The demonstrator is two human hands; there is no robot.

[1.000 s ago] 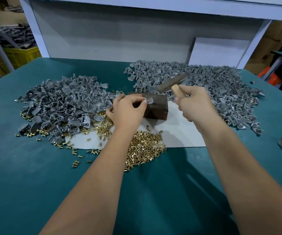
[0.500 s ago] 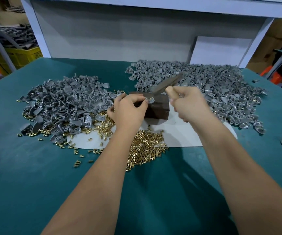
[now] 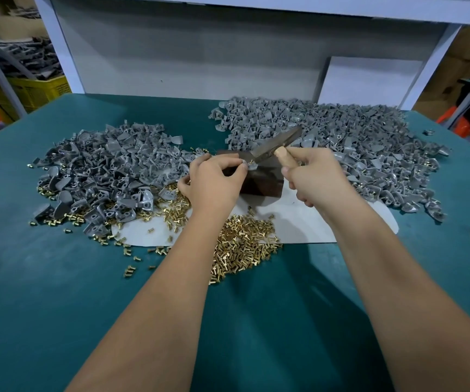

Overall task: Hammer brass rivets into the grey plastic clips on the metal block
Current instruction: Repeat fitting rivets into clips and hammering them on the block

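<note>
A dark metal block (image 3: pixel 262 179) stands on a white sheet (image 3: pixel 307 224) at the table's middle. My left hand (image 3: pixel 214 182) pinches a grey plastic clip (image 3: pixel 249 166) with a brass rivet in it on the block's top. My right hand (image 3: pixel 315 176) grips the wooden handle of a hammer (image 3: pixel 276 144), whose metal head hovers just above the clip. Loose brass rivets (image 3: pixel 242 244) lie in a heap in front of the block, partly hidden by my left forearm.
A pile of grey clips (image 3: pixel 109 171) lies left of the block, a larger pile (image 3: pixel 341 137) at the back right. The green table (image 3: pixel 58 292) ends at a grey back panel (image 3: pixel 199 60). A white board (image 3: pixel 369 80) leans there. A yellow crate (image 3: pixel 38 91) stands off the far left.
The hammer head has swung down from a raised position toward the clip on the block. My left hand has stayed pinched on the clip.
</note>
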